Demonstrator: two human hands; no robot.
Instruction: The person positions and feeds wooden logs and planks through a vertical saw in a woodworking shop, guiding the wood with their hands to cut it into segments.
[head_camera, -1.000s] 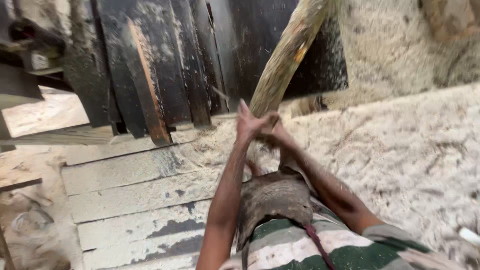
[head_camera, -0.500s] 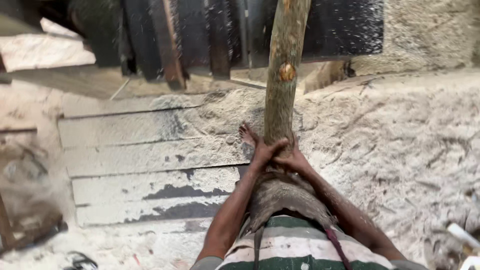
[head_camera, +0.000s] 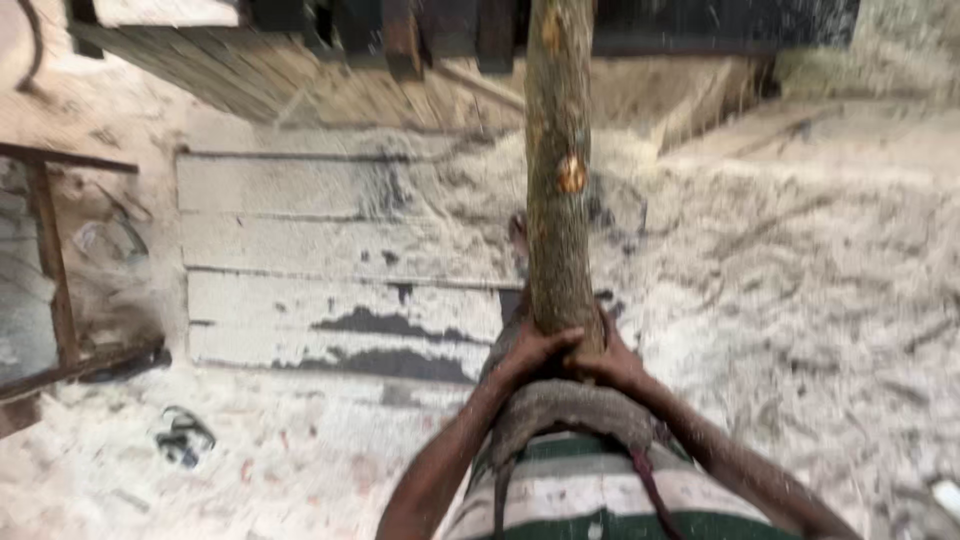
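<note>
Both hands, the left hand (head_camera: 535, 350) and right hand (head_camera: 610, 362), had their fingers wrapped around the near end of a bark-covered log (head_camera: 558, 170), apparently steadying it. The log ran forward from the pad (head_camera: 560, 410) at the person's waist, above sawdust-strewn planks (head_camera: 330, 270).

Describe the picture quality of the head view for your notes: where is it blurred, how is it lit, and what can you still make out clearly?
Head view: motion blur smears the whole frame, worst at the sawdust and dark top edge; light is flat and soft, no glare; left hand and right hand gripping the log read clearest.
</note>
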